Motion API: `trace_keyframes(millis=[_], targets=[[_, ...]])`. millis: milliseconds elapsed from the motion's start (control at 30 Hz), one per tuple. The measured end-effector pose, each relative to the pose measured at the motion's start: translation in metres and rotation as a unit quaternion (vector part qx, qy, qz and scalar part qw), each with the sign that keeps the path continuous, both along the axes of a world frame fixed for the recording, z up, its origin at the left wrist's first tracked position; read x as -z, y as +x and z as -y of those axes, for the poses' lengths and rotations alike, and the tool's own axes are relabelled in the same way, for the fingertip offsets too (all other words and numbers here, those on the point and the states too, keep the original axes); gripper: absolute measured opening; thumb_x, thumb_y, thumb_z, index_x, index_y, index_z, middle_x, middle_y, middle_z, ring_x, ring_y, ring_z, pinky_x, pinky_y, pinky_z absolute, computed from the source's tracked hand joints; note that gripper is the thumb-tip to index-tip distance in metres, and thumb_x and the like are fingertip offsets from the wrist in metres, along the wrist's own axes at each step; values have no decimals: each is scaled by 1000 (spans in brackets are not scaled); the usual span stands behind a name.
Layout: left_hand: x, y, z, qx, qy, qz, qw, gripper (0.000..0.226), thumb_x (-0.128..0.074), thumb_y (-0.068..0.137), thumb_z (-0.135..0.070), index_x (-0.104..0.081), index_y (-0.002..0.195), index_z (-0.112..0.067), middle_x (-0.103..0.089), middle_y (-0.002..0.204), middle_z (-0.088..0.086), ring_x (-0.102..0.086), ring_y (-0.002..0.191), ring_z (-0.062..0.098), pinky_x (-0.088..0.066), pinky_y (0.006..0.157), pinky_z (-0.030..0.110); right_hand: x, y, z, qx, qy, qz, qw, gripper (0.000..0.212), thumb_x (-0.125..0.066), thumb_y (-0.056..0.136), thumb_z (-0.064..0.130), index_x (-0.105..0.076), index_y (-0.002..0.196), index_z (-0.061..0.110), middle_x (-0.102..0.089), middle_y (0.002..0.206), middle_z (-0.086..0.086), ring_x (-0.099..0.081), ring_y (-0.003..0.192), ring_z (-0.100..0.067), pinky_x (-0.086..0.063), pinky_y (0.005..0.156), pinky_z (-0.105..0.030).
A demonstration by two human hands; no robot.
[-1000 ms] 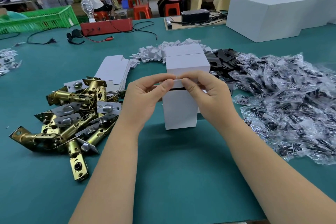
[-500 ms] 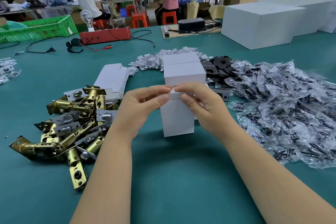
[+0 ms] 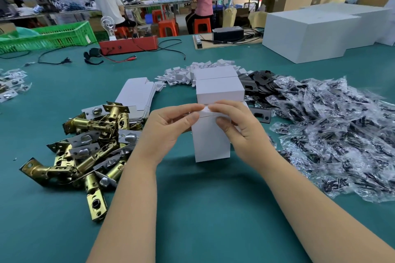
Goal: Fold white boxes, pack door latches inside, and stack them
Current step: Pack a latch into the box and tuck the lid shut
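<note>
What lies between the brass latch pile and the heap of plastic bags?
In the head view, the white box stands between them, with both hands gripping its top flap.

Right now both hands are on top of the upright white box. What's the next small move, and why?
Probably press the top flap down and tuck it in. The white box stands upright on the table, and the left hand and right hand both pinch the flap at its top edge, which looks not yet flush. Closing comes before stacking.
</note>
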State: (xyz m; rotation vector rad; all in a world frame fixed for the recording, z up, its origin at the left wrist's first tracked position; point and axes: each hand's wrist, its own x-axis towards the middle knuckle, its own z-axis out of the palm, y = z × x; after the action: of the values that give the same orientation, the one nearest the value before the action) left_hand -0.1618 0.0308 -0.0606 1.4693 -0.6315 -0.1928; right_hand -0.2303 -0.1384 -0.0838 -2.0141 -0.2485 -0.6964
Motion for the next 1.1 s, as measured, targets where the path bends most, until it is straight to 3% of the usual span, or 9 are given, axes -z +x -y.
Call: trace_keyframes(millis=[133,267,533,600,667,800,967,1033,1100], targets=[[0,2,3,-15,-28,0,999,17,-70,72,-22,-79,85,-26,-74,105,-9,-67,93,6,-57,82,28,3,0,-1,1,-46,-3,999,50,-46,94,-7,-53,121,34,-39,132,0,-38,111,23,-30,93,-1],[1,4,2,28,-40,-47,998,21,-70,70,-26,-80,88,-22,-75,102,0,-66,99,16,-55,89,33,4,2,-5,-7,-25,-4,1000,36,-42,96,10,-53,115,38,-41,125,2,-35,115,19,-27,93,0],[1,-5,14,-71,-8,72,995,14,-73,79,-23,-77,87,-33,-74,87,2,-61,76,11,-54,73,33,3,4,-7,23,6,12,1000,24,-47,94,21,-52,114,33,-47,118,16,-45,112,7,-32,95,-7],[0,-5,12,-75,-4,107,991,18,-73,79,-18,-76,86,-35,-74,82,-2,-63,73,9,-53,71,27,3,2,-8,39,-10,22,999,25,-51,92,20,-57,116,25,-46,121,19,-47,116,-3,-33,99,-11],[-1,-2,6,-69,2,125,990,22,-76,78,-10,-76,86,-31,-74,81,-8,-66,75,7,-52,73,20,2,2,-11,60,-56,54,995,28,-54,90,13,-63,117,14,-52,120,10,-47,115,-11,-34,102,-17],[-4,6,-2,-35,-6,57,998,19,-75,74,-6,-75,87,-20,-76,82,-7,-69,79,6,-55,73,18,2,6,-18,60,-76,78,992,33,-53,88,0,-65,116,11,-56,111,-4,-52,110,-30,-41,100,-37],[0,14,-11,56,33,9,998,21,-70,70,-20,-79,89,-24,-74,100,-13,-69,94,5,-56,79,21,0,5,-23,13,29,27,999,28,-47,90,9,-58,100,33,-52,111,1,-49,114,-17,-42,100,-35],[0,16,-15,81,34,6,996,23,-70,71,-18,-79,88,-31,-72,106,-15,-67,100,4,-55,85,23,0,4,-24,-1,41,21,999,27,-47,91,8,-57,100,31,-52,113,-2,-50,112,-8,-42,99,-28],[1,16,-13,75,20,3,997,22,-72,70,-16,-79,86,-29,-73,106,-14,-67,91,2,-53,85,20,1,4,-23,21,19,31,999,23,-51,91,9,-56,106,25,-53,117,-6,-49,111,-2,-40,98,-20]])
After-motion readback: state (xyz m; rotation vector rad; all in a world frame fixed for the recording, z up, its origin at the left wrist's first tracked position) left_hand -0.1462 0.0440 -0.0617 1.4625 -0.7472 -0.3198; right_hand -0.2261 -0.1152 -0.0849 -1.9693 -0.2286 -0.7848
